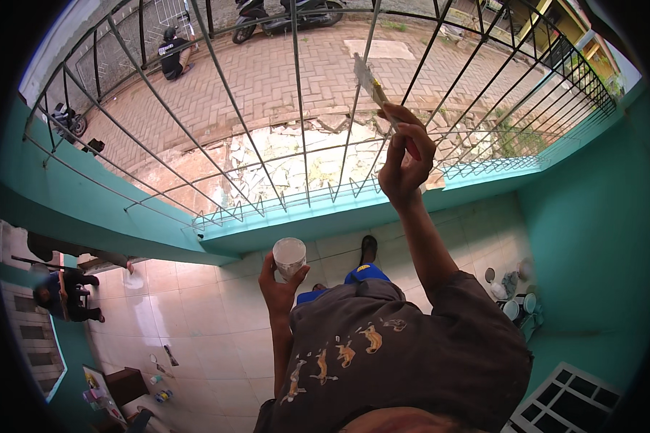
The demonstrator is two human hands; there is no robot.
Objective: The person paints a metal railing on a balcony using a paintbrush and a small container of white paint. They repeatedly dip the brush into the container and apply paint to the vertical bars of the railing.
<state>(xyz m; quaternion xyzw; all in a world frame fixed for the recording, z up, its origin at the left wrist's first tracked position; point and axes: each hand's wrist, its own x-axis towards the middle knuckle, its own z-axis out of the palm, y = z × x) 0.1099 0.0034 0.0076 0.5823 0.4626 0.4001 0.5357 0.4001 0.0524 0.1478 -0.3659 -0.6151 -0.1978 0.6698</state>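
Observation:
My right hand (409, 155) is raised with its fingers closed round the handle of a paintbrush (373, 85). The brush points up and away, its bristle end at or close to a thin upright bar of the metal fence (301, 108); whether they touch I cannot tell. Lower and to the left, my left hand (276, 289) grips a small whitish plastic cup (289, 271). The cup is roughly upright, its mouth facing me, with pale grey stuff inside. Some fence bars look grey, others black. They rise from a teal ledge (325, 211).
Cans and containers (513, 309) stand by the teal wall (592, 274) on the right. A white-framed panel (567, 397) is at lower right. Small items lie on the tiled floor (195, 310), left. A person (72, 294) sits there; another (172, 56) crouches outside near a motorbike (285, 18).

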